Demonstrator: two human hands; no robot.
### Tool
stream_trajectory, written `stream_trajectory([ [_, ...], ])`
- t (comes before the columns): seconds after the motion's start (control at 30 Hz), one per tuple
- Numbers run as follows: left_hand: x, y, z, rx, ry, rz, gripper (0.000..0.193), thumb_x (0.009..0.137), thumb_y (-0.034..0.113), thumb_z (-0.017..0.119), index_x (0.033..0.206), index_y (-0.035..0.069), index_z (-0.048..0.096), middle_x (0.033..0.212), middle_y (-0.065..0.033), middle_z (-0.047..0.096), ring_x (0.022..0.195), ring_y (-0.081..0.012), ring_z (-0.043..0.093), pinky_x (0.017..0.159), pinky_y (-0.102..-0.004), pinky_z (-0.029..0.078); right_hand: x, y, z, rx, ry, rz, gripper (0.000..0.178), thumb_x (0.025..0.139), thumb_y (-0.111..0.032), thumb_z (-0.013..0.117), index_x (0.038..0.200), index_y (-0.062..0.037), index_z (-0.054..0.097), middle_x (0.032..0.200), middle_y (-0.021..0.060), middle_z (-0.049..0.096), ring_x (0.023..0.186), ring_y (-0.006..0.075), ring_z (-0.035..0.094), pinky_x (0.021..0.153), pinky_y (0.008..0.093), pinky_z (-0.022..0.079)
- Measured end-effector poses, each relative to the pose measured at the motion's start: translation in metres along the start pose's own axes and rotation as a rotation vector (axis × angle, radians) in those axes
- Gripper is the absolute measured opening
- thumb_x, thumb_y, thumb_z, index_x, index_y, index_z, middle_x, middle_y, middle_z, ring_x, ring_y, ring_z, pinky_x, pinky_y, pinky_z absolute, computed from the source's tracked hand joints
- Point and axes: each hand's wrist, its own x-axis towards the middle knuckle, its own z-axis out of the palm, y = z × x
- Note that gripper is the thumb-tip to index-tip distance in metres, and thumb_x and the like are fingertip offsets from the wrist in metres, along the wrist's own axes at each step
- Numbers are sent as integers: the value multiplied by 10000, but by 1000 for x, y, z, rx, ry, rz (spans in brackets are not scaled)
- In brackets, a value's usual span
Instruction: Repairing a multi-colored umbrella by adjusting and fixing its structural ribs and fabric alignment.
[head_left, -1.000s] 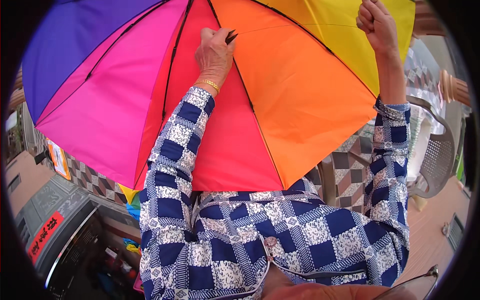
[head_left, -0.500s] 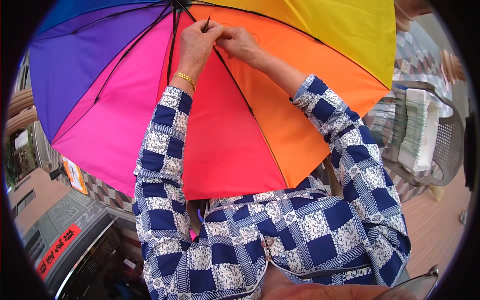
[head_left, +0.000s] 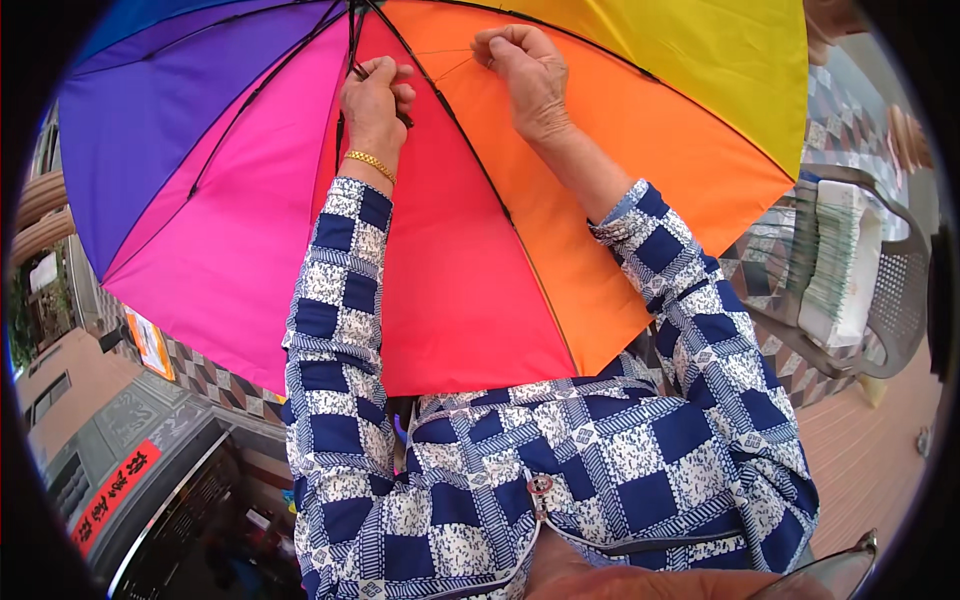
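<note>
An open rainbow umbrella (head_left: pixel 230 200) fills the upper view, seen from its underside with black ribs meeting at the top. My left hand (head_left: pixel 375 100), a gold bracelet on its wrist, pinches a black rib (head_left: pixel 470 150) and the fabric near the hub on the red panel. My right hand (head_left: pixel 525 65) is closed over the orange panel, pinching a thin thread (head_left: pixel 445 62) that runs taut back toward the left hand. Both forearms wear blue and white checked sleeves.
A grey perforated chair (head_left: pixel 890 300) stands at the right with a stack of white and green sheets (head_left: pixel 835 260) on it. Checked floor tiles lie beneath it. A red sign (head_left: pixel 110 490) sits low left. Eyeglasses (head_left: pixel 830 575) hang at the lower right.
My right hand came from the yellow panel to the left hand at the hub, then drew away to the right with the thread. The left hand stayed near the hub.
</note>
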Motion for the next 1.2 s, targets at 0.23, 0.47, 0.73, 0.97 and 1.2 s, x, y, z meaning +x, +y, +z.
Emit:
stream_trajectory([
  [0.23, 0, -12, -4, 394, -186, 186, 108, 802, 129, 625, 753, 54, 564, 662, -2, 584, 526, -99, 516, 465, -248, 402, 46, -62, -36, 499, 109, 228, 82, 911, -117, 468, 835, -119, 499, 704, 28, 554, 608, 164, 564, 581, 307, 504],
  [0.47, -9, -2, -8, 1057, -255, 639, 162, 789, 156, 629, 748, 8, 579, 648, 19, 557, 588, -85, 522, 550, -262, 439, 100, -72, -109, 591, -339, 323, 43, 894, -117, 482, 851, -117, 479, 633, -2, 462, 541, 149, 454, 525, 291, 411],
  [0.73, -12, -12, -4, 868, -352, 415, 161, 817, 170, 668, 828, 17, 618, 648, 64, 507, 583, -38, 470, 508, -201, 388, 79, -107, -112, 746, -432, 422, 42, 888, -135, 511, 857, -107, 516, 694, 29, 543, 653, 189, 543, 633, 349, 467],
  [0.97, -25, -20, -5, 279, -338, 5, 144, 867, 164, 622, 871, 21, 618, 651, 34, 477, 471, -40, 353, 424, -184, 281, 75, -92, -119, 384, -35, 134, 70, 879, -128, 526, 839, -98, 575, 852, 91, 647, 888, 278, 618, 847, 454, 484],
  [1.2, -19, -23, -7, 126, -377, 13, 156, 901, 162, 572, 891, 13, 616, 645, 21, 468, 463, -50, 345, 430, -198, 269, 70, -90, -116, 387, -138, 88, 81, 883, -128, 529, 815, -102, 565, 823, 82, 643, 841, 262, 623, 822, 434, 497],
])
